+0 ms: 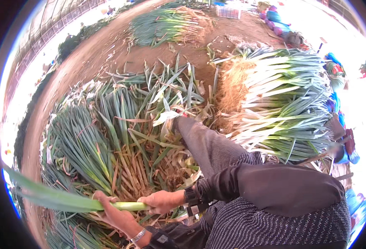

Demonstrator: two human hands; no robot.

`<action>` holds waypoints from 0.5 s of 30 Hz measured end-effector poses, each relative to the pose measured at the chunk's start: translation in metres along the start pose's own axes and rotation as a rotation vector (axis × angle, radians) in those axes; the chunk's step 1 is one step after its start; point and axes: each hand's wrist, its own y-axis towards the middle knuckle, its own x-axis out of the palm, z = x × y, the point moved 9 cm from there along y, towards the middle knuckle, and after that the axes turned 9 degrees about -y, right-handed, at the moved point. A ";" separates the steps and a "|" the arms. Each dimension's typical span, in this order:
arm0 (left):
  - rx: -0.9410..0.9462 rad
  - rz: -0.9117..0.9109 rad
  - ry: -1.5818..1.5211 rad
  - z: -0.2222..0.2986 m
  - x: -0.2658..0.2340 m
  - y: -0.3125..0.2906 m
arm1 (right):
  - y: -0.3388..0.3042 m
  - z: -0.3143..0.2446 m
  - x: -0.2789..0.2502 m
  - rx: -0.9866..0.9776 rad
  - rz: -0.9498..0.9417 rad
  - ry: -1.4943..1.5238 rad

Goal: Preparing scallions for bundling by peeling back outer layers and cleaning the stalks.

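One long green onion (77, 203) is stretched between my two hands, its green leaves trailing off to the left. My left hand (114, 213) is closed around the stalk where the leaves begin. Closer to my body, my right hand (160, 202) grips the pale lower end, and its fingers cover the tip. Beneath and beyond my hands lies a heap of unsorted green onions (81, 143) with dry, brownish stems. Peeled green onions (278, 91) with white stems and tan roots are stacked at the right.
Loose leaves and peelings (170, 89) litter the area past my leg (207, 145). Another green onion pile (166, 27) sits farther off on the bare soil (187, 52). A pale crate (228, 12) stands at the back. Colourful bundles (278, 23) line the right side.
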 end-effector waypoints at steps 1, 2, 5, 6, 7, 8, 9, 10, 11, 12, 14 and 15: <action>0.000 -0.210 0.021 0.000 0.022 -0.008 | -0.005 -0.006 -0.007 -0.029 0.017 0.031; 0.003 -0.423 0.042 0.003 0.044 -0.020 | -0.009 -0.004 -0.014 -0.025 0.028 0.023; 0.099 -0.790 0.133 0.006 0.066 -0.037 | -0.016 0.006 -0.048 0.111 0.107 0.244; 0.068 -0.810 0.139 0.010 0.072 -0.044 | -0.017 0.013 -0.073 0.132 0.213 0.269; 0.049 -0.775 0.186 0.005 0.065 -0.036 | -0.019 0.008 -0.109 0.069 0.378 0.263; 0.049 -0.769 0.190 0.003 0.056 -0.029 | -0.025 0.018 -0.135 0.344 0.295 0.261; 0.006 -0.692 0.207 0.001 0.051 -0.024 | -0.035 0.016 -0.180 0.239 0.569 0.155; -0.039 -0.605 0.232 -0.003 0.040 -0.014 | -0.047 0.025 -0.212 0.403 0.577 0.112; -0.034 -0.617 0.225 -0.002 0.041 -0.013 | -0.064 0.038 -0.249 0.357 0.699 0.062; -0.057 -0.600 0.221 -0.005 0.034 -0.007 | -0.084 0.041 -0.281 0.334 0.857 0.272; -0.098 -0.570 0.207 -0.009 0.024 -0.002 | -0.127 0.061 -0.351 0.158 1.181 0.623; -0.094 -0.555 0.224 -0.011 0.016 0.002 | -0.148 0.062 -0.379 0.184 1.240 0.473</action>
